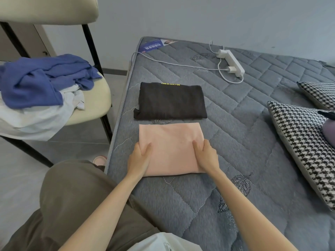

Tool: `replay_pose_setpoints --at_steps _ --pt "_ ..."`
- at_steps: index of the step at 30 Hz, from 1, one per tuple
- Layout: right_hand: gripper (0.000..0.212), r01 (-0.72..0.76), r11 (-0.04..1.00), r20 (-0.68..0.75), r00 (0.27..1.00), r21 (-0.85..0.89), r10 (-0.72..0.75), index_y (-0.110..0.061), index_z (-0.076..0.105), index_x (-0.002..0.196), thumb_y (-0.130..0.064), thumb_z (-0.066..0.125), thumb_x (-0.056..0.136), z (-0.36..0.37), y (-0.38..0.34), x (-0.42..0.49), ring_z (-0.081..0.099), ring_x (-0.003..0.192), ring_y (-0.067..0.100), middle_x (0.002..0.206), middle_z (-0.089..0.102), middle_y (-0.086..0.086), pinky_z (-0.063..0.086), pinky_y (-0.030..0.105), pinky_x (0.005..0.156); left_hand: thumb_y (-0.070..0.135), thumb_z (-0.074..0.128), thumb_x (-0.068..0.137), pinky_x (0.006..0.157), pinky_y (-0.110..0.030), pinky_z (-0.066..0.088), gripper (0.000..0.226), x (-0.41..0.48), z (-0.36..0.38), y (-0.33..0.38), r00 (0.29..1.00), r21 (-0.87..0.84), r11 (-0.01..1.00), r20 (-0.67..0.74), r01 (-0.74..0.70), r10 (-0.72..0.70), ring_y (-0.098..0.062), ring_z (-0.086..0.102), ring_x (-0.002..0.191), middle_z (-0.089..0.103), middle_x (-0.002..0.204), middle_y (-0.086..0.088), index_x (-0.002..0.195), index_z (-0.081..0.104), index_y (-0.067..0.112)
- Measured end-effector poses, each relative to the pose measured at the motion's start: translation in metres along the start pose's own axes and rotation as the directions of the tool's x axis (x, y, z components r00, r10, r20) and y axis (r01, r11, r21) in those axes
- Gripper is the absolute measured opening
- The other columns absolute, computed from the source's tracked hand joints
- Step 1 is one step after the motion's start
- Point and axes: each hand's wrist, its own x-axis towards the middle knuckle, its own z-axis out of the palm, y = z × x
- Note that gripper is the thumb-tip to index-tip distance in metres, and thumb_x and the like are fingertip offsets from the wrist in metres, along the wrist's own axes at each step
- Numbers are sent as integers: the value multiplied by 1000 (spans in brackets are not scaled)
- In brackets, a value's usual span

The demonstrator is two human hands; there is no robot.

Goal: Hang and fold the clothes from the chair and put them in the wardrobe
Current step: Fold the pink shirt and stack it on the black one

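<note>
While flat, pink garment (171, 147) between hands (138, 158) (205, 154)

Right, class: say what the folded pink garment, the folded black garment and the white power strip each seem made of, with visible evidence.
Pink garment: soft matte cloth, probably fine knit; it lies in smooth, limp folds.
Black garment: thicker-looking matte fabric, fibre unclear; soft rounded edges, yellow printed lettering.
Power strip: likely hard white plastic; smooth, rigid, straight-edged casing.

Two bare forearms reach forward side by side. The left hand (139, 158) and right hand (205, 154) each grip an opposite side edge of a folded peach-pink cloth (170, 142), thumbs lying flat on top, fingers tucked beneath.
</note>
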Motion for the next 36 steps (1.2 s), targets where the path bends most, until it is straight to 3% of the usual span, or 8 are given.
replay_pose_setpoints --at_steps 5,9,12,19,22,29,32,36 --pt "33 44 995 -75 997 95 -37 -11 51 108 -42 44 98 4 3 -6 58 95 25 94 59 -2 40 35 78 43 48 96 83 -31 38 40 1 0 6 994 -33 996 -63 -86 84 -17 54 111 56 113 11 130 46 21" --pt "27 93 976 -162 985 195 -61 -14 56 107 -38 50 97 -4 -8 -6 57 88 17 87 57 -11 38 31 72 43 52 94 89 -32 41 44 7 -4 21 975 -34 979 -104 -201 197 -11 52 110 56 120 14 134 44 28" --pt "30 150 959 -224 970 239 -96 -14 57 111 -39 51 96 -17 -24 2 58 88 17 94 62 -5 40 31 73 46 52 94 92 -34 43 46 14 -9 42 957 -38 964 -136 -265 257 -10 53 111 55 123 14 136 43 29" --pt "33 230 927 -292 946 297 -141 -18 54 121 -39 50 96 -53 -83 58 54 93 12 101 59 -9 37 26 77 42 53 95 78 -20 40 44 64 -19 117 908 -61 919 -189 -390 373 -6 53 104 55 115 15 134 45 24" --pt "34 239 924 -304 942 297 -146 -17 55 122 -38 50 96 -56 -102 95 54 94 13 100 59 -8 37 28 79 41 50 96 75 -20 38 45 98 -18 140 904 -27 919 -194 -392 380 -5 50 102 54 117 12 136 44 22" --pt "35 158 934 -220 972 320 -89 -18 54 124 -40 48 97 -32 -109 165 55 100 17 103 58 -8 37 30 81 33 45 100 95 -31 38 43 171 -6 143 950 51 957 -116 -286 290 -21 50 121 53 133 0 140 40 17" --pt "42 54 942 -166 986 331 2 -20 51 131 -43 49 96 -17 -94 178 55 112 22 117 61 -3 40 32 87 29 47 99 88 -30 39 44 184 0 123 980 26 981 -50 -191 192 -20 53 115 55 125 -2 139 39 16" --pt "44 31 954 -230 972 299 40 -24 47 134 -46 48 96 -10 -92 181 55 110 21 119 61 -3 39 32 82 30 45 99 88 -32 40 43 189 3 119 975 123 975 -104 -183 196 -22 54 114 56 130 -4 139 40 15"
